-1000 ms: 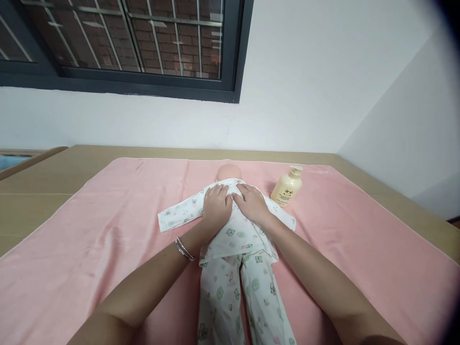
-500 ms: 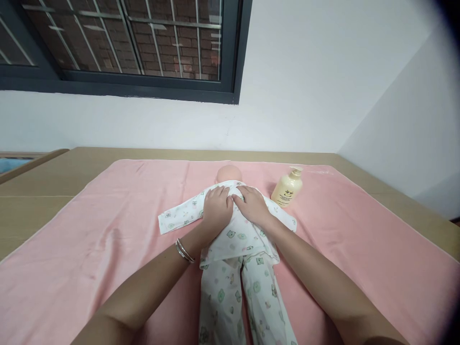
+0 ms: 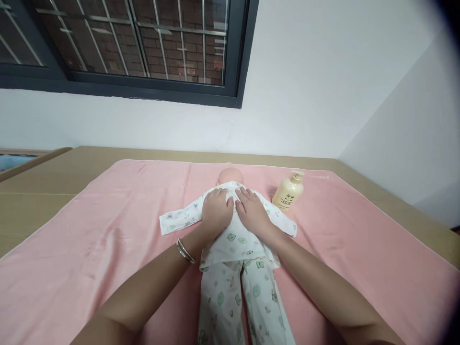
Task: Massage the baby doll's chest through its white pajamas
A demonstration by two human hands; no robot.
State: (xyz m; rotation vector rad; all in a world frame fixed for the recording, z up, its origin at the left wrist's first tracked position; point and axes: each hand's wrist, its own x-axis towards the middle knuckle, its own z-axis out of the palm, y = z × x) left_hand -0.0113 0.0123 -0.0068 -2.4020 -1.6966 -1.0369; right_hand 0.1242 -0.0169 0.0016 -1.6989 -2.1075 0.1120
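Pink cloth [image 3: 341, 215] underlies the clothed doll [image 3: 233, 247], which lies directly beneath your left hand [image 3: 217, 208] and right hand [image 3: 252, 212], both flat, side by side and clamped on nothing, presumably to spread pressure evenly, with the pump bottle [image 3: 287, 194] near one sleeve [image 3: 286, 223], likely for easy reach

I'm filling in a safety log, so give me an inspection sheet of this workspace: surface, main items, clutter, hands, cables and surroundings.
Surface: pink cloth, creased in places, over a tan tabletop.
Main items: doll lying in a white printed top and trousers.
Clutter: yellow pump bottle beside the doll, untouched.
Hands: left hand and right hand rest side by side on the top, neither gripping.
Cables: nothing seen.
Surroundings: white wall, dark-framed window.
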